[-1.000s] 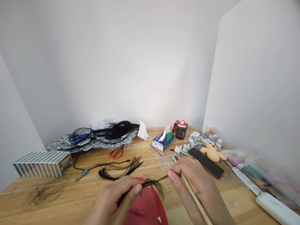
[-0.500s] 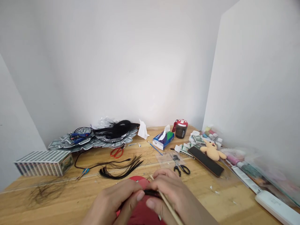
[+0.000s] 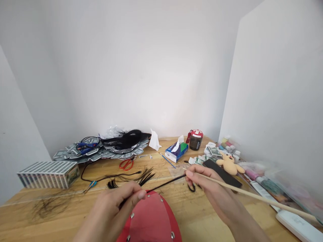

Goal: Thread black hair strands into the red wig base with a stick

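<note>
A thin, taut strand of black hair (image 3: 166,182) stretches between the two hands, rising slightly from near left to far right across the far edge of a red, panelled dome with silver studs (image 3: 153,215); whether it touches the dome there, I cannot tell. The left hand (image 3: 114,205) has its thumb and forefinger clamped together on the strand's left end, which leaves the fingers right at their tips, while more black hair shows inside the curl of the hand. The right hand (image 3: 214,188) pinches a long, pale wooden stick (image 3: 252,195) between its fingers, the stick's tip poking out just beyond them on the left and its shaft slanting away to the near right; the strand's right end meets these same fingertips, close beside the stick's tip. The dome sits at the near side of the wooden counter (image 3: 199,215), between the forearms. Just beyond the left hand lies a loose, curved bunch of black hair (image 3: 146,175), partly hidden by it. Black scissor handles (image 3: 192,188) show beneath the right hand, and a dark, flat rectangular phone (image 3: 224,174) lies just beyond it, beside a pale yellow knitted doll (image 3: 229,164).
</note>
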A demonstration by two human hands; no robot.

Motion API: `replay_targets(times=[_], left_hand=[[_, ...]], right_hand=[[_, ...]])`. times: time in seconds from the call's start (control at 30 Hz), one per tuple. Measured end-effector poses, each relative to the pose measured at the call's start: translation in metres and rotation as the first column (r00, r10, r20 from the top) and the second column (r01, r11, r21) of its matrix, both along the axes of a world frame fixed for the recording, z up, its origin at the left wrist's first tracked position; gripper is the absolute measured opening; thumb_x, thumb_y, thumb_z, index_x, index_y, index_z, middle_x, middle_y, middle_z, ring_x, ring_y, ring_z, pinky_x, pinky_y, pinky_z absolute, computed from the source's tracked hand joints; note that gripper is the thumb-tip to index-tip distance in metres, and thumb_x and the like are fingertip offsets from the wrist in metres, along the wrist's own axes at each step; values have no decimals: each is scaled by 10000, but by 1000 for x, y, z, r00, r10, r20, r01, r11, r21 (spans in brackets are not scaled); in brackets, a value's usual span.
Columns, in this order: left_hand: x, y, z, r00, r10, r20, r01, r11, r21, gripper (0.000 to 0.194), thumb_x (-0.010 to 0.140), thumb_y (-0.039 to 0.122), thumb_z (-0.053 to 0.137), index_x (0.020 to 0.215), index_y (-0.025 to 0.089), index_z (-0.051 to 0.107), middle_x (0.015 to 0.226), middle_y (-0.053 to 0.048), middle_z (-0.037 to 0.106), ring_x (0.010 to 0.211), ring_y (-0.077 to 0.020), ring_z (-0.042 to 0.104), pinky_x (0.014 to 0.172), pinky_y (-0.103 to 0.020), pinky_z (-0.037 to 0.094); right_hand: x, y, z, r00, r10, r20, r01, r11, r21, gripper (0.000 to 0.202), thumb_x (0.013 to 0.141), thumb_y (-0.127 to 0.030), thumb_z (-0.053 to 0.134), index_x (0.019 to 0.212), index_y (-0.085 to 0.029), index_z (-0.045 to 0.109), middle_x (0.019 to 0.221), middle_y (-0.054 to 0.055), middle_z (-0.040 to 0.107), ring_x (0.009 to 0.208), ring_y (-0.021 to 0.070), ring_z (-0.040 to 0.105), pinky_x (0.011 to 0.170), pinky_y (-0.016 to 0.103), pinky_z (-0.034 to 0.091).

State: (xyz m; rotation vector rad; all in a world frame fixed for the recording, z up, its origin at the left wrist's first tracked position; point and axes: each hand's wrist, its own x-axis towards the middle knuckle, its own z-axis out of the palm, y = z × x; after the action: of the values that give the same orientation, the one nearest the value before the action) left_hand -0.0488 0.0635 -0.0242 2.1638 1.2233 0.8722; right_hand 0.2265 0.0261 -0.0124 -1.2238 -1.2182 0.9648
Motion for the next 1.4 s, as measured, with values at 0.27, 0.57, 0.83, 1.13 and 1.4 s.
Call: replay_targets(times=[0.27,0.57,0.83,1.13,1.4], left_hand=[[-23,24,6,963,202,177,-212,976,40,470,905,679,591,732,251,676,699,32,653,713,-199,580,639,-249,405],[-75,60,19,763,440,474,-484,875,-33,308,940,508,637,804,233,607,605,101,470,619,-133,415,573,-218,321],[9,27,0,830,247,501,-192,968,-159,646,719,862,707,768,217,707,756,-45,752,739,-225,664,649,-275,517],[44,-10,-27,864,21,503,167,931,-326,649,850,863,589,754,221,609,559,73,481,464,-107,417,475,-202,392],[31,-22,-17,948,0,318,48,988,-144,343,1001,538,611,816,264,698,748,43,670,717,-152,603,685,-184,436]], right_hand=[[20,20,-14,986,-156,67,153,987,45,373,853,-585,687,743,-230,655,812,18,665,893,269,604,849,392,427],[30,28,-21,798,-465,384,295,856,425,265,918,-405,649,712,-238,656,749,57,681,819,307,578,805,418,377],[-74,-6,-37,704,-443,555,-275,551,788,340,1097,-286,552,801,-216,704,737,-5,741,861,182,696,849,311,482],[-58,-22,-21,644,-519,561,-158,628,762,176,973,-118,660,826,-203,710,748,10,725,869,212,675,857,344,476],[-42,-25,-13,637,-437,635,-93,774,626,212,948,-36,619,962,-228,707,911,25,777,955,264,687,876,428,484]])
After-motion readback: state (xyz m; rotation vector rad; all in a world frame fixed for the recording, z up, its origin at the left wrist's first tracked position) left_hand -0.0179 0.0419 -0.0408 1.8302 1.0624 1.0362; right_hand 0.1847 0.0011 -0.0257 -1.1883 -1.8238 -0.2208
